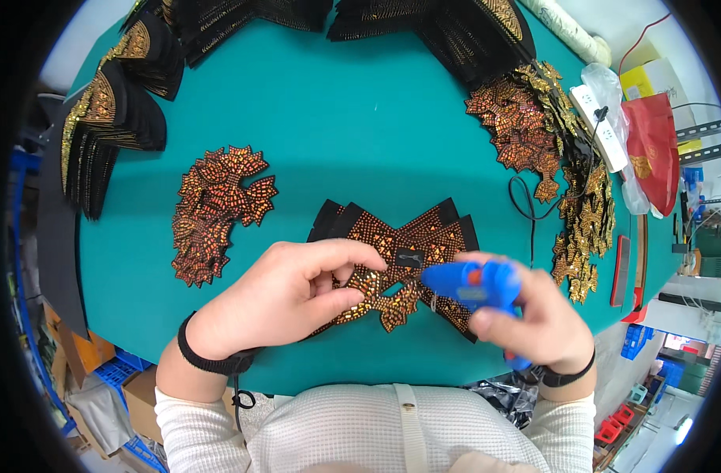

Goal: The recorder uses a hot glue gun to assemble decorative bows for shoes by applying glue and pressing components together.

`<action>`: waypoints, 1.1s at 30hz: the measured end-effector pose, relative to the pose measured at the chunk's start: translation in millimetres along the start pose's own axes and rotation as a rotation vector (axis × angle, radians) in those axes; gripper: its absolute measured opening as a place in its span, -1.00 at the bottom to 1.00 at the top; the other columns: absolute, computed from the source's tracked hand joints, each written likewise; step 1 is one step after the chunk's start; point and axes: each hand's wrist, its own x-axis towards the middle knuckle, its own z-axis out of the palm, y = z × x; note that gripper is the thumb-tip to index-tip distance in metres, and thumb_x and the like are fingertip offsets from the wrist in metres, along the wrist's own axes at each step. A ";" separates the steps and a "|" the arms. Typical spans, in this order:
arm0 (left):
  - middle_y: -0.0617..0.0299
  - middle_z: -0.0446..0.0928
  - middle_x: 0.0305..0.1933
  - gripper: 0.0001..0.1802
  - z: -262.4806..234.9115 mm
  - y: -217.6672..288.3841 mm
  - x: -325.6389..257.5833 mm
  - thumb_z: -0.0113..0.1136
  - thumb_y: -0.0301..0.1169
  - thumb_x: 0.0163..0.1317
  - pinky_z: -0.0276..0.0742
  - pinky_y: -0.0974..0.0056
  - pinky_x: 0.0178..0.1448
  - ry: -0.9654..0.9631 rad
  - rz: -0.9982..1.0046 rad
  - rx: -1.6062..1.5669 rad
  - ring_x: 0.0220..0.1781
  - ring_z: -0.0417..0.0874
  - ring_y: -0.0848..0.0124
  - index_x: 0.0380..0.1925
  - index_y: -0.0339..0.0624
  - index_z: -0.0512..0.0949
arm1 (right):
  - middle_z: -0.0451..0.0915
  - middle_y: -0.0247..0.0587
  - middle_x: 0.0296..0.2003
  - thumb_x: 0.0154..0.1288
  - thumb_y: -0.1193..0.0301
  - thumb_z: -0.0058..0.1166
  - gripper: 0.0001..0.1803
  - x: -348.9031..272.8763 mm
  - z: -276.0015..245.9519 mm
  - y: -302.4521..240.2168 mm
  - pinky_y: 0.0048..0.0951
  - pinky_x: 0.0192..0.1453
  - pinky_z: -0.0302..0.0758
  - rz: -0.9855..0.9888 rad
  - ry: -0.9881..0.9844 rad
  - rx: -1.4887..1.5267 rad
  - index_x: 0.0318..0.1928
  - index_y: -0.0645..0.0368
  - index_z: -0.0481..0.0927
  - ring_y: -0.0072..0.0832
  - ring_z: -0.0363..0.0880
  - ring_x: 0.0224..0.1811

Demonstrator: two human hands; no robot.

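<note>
The left hand [301,293] has its thumb and forefinger pinched on a jagged, copper-gold studded appliqué [398,309], which lies between the two hands. The right hand [543,322] is wrapped around a blue glue gun [479,284], its nozzle toward the left hand. Just beyond the pinching fingers, crossed black studded bands [439,229] bear a dark square patch [408,258] at their middle. Left of the left hand, a heap of copper appliqués [211,225] rests on the green worktop [337,134]; beyond the right hand lie more copper appliqués [512,126] and, further right, gold-edged ones [585,225]. Well ahead of both hands stand stacked black bands [471,39].
</note>
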 end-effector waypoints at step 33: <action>0.22 0.43 -0.48 -0.68 36.7 -6.0 68.2 0.33 -0.54 -0.09 0.41 0.43 -0.52 0.111 0.036 0.470 -0.61 0.43 0.50 -0.28 -0.20 0.48 | 0.53 -0.07 -0.60 0.27 0.04 -0.19 -0.41 31.7 -9.5 103.3 -0.33 -0.11 0.38 -0.171 0.159 0.984 -0.01 0.38 0.39 -0.45 0.43 -0.64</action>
